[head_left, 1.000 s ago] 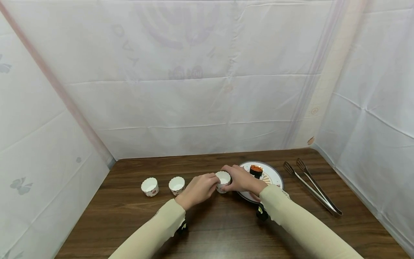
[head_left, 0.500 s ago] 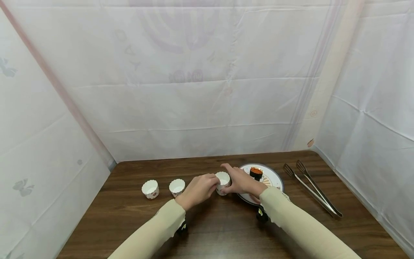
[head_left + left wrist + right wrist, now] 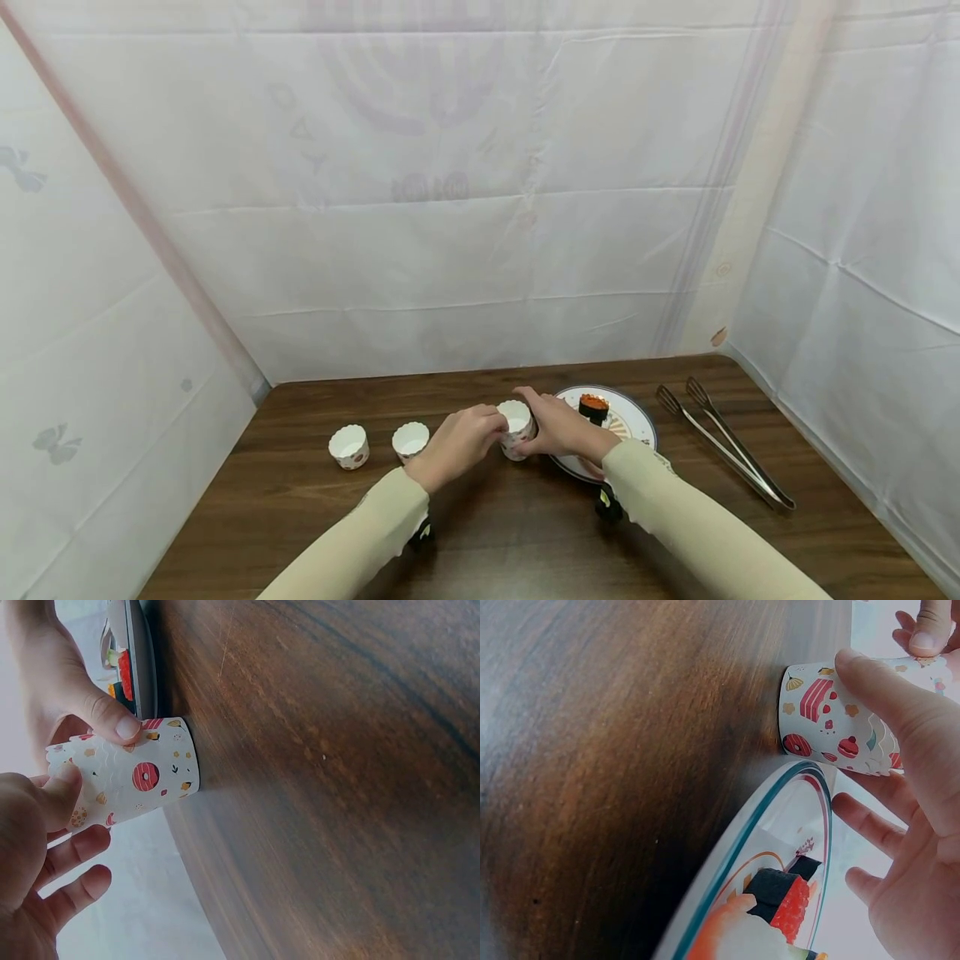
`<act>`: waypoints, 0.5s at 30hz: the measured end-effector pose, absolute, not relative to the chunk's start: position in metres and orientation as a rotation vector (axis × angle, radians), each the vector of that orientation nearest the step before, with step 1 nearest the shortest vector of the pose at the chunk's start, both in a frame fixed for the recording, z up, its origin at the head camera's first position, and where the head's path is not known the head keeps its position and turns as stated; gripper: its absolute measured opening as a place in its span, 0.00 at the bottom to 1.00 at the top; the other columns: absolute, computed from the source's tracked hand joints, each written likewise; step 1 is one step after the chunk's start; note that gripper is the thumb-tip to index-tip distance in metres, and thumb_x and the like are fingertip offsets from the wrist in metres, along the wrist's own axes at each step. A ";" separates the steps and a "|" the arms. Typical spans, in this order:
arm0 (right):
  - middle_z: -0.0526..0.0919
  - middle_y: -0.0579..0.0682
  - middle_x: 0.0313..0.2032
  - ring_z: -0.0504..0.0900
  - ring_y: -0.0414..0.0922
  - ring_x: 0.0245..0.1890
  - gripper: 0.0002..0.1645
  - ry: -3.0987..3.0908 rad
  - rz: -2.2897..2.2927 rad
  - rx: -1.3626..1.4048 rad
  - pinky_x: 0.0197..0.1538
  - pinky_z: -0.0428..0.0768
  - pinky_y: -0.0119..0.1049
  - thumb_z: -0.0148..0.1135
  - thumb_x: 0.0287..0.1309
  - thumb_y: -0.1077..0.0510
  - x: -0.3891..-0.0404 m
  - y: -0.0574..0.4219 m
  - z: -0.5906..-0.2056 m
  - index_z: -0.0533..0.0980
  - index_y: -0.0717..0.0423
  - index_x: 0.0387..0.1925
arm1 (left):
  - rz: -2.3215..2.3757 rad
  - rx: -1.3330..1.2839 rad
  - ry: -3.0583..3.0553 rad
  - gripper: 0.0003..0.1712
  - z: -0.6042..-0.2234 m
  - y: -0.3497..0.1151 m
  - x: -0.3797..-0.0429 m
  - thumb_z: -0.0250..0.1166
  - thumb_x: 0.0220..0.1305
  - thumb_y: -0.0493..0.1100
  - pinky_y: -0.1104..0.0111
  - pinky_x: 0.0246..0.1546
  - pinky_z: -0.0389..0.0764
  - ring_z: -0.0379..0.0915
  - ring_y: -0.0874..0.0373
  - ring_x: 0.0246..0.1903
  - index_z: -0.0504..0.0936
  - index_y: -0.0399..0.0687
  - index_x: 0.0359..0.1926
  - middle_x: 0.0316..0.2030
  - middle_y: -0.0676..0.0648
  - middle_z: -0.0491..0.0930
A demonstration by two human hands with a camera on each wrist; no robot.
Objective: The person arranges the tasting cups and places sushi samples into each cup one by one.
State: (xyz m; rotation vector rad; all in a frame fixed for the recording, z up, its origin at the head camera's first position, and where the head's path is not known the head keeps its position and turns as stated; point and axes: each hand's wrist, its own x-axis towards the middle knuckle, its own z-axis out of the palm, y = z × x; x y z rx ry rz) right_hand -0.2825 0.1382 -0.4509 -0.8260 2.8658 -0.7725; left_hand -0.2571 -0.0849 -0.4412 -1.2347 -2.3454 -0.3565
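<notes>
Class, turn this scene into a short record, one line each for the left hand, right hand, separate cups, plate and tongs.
Left hand: pinches the scalloped rim of a nested white paper cup stack printed with sweets
Right hand: grips the stack's side
Separate cups: one scalloped white paper cup at far left, another nearer the left hand
Plate: round white plate, bearing a black-wrapped, orange-topped sushi piece
Tongs: silver metal tongs, right of the plate

Left fingers (image 3: 79,851) opposite right fingers (image 3: 866,823), both bent.
</notes>
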 end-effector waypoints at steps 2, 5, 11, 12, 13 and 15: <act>0.78 0.54 0.56 0.78 0.49 0.51 0.58 2.859 -0.783 -0.824 0.49 0.78 0.47 0.79 0.53 0.42 -0.282 0.138 -0.451 0.59 0.53 0.77 | -0.368 -1.238 -2.356 0.06 -0.441 -0.086 -0.257 0.75 0.62 0.35 0.69 0.33 0.82 0.80 0.62 0.33 0.86 0.48 0.36 0.35 0.53 0.83; 0.78 0.53 0.55 0.77 0.48 0.49 0.58 2.857 -0.794 -0.832 0.48 0.78 0.47 0.80 0.52 0.42 -0.283 0.138 -0.454 0.59 0.54 0.76 | -0.417 -1.246 -2.365 0.05 -0.441 -0.087 -0.256 0.73 0.63 0.34 0.70 0.35 0.82 0.80 0.62 0.34 0.86 0.47 0.37 0.36 0.53 0.83; 0.79 0.51 0.53 0.78 0.47 0.49 0.58 2.877 -0.815 -0.864 0.51 0.79 0.48 0.81 0.50 0.42 -0.285 0.139 -0.458 0.61 0.54 0.75 | -0.500 -1.246 -2.336 0.05 -0.438 -0.090 -0.254 0.71 0.65 0.32 0.72 0.35 0.81 0.78 0.63 0.33 0.86 0.45 0.37 0.35 0.52 0.82; 0.79 0.51 0.53 0.78 0.47 0.49 0.57 2.882 -0.820 -0.868 0.52 0.79 0.48 0.81 0.49 0.42 -0.285 0.139 -0.458 0.61 0.53 0.75 | -0.507 -1.247 -2.327 0.05 -0.437 -0.091 -0.254 0.71 0.65 0.32 0.72 0.35 0.81 0.78 0.64 0.33 0.86 0.45 0.37 0.35 0.52 0.82; 0.79 0.51 0.53 0.78 0.48 0.50 0.57 2.883 -0.824 -0.873 0.52 0.79 0.49 0.81 0.49 0.42 -0.286 0.139 -0.458 0.62 0.53 0.74 | -0.516 -1.248 -2.319 0.05 -0.436 -0.091 -0.254 0.71 0.65 0.31 0.72 0.35 0.81 0.77 0.64 0.33 0.86 0.45 0.37 0.35 0.52 0.82; 0.79 0.50 0.54 0.78 0.48 0.50 0.56 2.889 -0.821 -0.885 0.53 0.79 0.49 0.81 0.50 0.42 -0.285 0.139 -0.458 0.62 0.52 0.74 | -0.534 -1.250 -2.301 0.04 -0.435 -0.092 -0.254 0.70 0.66 0.32 0.72 0.36 0.81 0.78 0.64 0.33 0.86 0.45 0.38 0.36 0.51 0.82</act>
